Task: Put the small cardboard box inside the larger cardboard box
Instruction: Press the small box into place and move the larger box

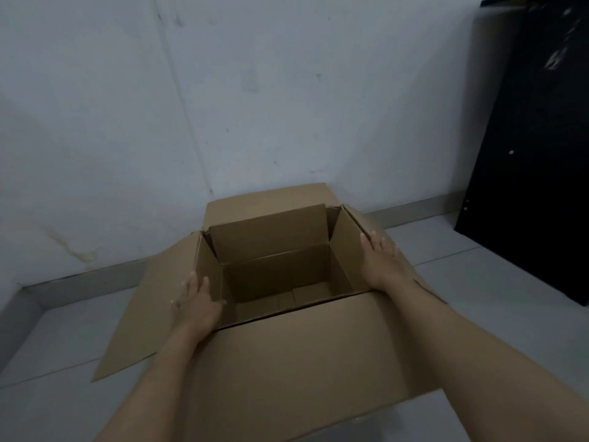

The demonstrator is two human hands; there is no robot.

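A large brown cardboard box (312,349) stands on the pale tiled floor with all its flaps spread outward. Its inside is empty down to the bottom. My left hand (197,306) lies flat on the left flap at the box's left rim, fingers together and pointing away from me. My right hand (382,263) rests flat on the right flap beside the right rim, fingers extended. Neither hand grips anything. No small cardboard box is in view.
A white wall (223,106) rises just behind the box, with a low grey skirting along the floor. A tall black panel (535,148) leans against the wall at the right. Grey floor tiles (63,346) surround the box.
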